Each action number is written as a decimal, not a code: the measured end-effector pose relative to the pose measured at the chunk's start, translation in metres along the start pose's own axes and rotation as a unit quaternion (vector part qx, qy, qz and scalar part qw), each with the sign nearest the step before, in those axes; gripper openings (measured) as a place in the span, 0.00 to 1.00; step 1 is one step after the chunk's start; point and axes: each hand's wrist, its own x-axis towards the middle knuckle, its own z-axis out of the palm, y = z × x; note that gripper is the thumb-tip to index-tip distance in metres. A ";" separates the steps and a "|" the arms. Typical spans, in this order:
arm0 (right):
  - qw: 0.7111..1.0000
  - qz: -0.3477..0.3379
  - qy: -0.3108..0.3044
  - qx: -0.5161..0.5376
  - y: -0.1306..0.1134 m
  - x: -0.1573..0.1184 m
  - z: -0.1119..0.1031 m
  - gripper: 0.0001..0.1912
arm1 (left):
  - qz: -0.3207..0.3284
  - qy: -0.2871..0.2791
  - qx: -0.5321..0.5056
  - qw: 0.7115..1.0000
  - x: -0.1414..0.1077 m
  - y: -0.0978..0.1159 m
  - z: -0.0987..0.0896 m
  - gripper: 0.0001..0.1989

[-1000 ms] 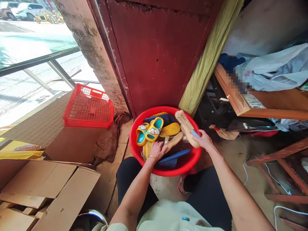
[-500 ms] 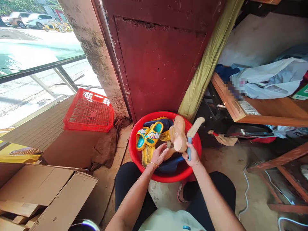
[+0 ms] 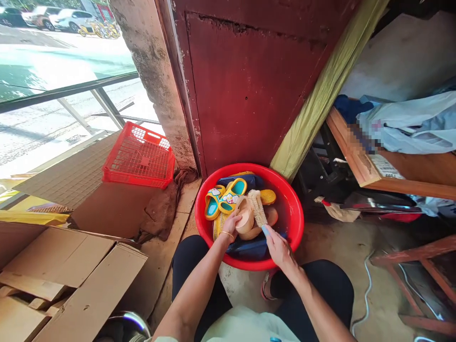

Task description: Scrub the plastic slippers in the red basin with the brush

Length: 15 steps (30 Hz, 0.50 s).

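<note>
L grip (image 3: pixel 230 228) holds beige sandal (image 3: pixel 245 222); R grip (image 3: pixel 280 247) holds blue-handled scrub brush (image 3: pixel 257 209) nr it, over red basin (image 3: pixel 298 218) w/ yellow clogs (image 3: pixel 231 197).

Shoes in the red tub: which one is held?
The beige shoe in the left hand, left of the brush; the other beige shoe and the teal-lined yellow pair are in no hand.

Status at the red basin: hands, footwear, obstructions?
Left hand gripping tan sandal. Right hand holding brush close beside it. Yellow clogs crowding near; nothing plainly blocking the brush.
</note>
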 end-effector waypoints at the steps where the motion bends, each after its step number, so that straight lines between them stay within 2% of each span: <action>1: 1.000 0.000 -0.011 -0.014 -0.001 -0.004 0.004 0.27 | -0.017 -0.007 -0.011 1.000 -0.002 0.001 0.000 0.31; 3: 0.999 0.030 -0.013 -0.036 -0.002 0.000 0.009 0.27 | -0.041 -0.025 -0.015 0.999 -0.004 0.002 0.000 0.34; 5: 0.996 0.080 -0.002 -0.035 0.001 0.019 0.008 0.26 | -0.050 -0.041 0.001 0.998 -0.006 0.001 0.000 0.35; 7: 0.992 0.123 0.003 -0.012 0.007 0.042 0.000 0.25 | -0.030 -0.050 0.032 0.998 -0.006 -0.002 -0.001 0.33; 9: 0.989 0.146 0.013 0.001 0.014 0.055 -0.013 0.23 | 0.026 -0.051 0.077 0.995 -0.004 -0.005 -0.001 0.30; 12: 0.988 0.150 0.026 0.036 0.015 0.041 -0.033 0.25 | 0.143 -0.004 0.161 0.977 0.000 -0.011 -0.004 0.32; 15: 0.989 0.118 0.004 0.083 -0.004 -0.002 -0.055 0.28 | 0.198 0.032 0.218 0.955 0.003 -0.016 -0.005 0.36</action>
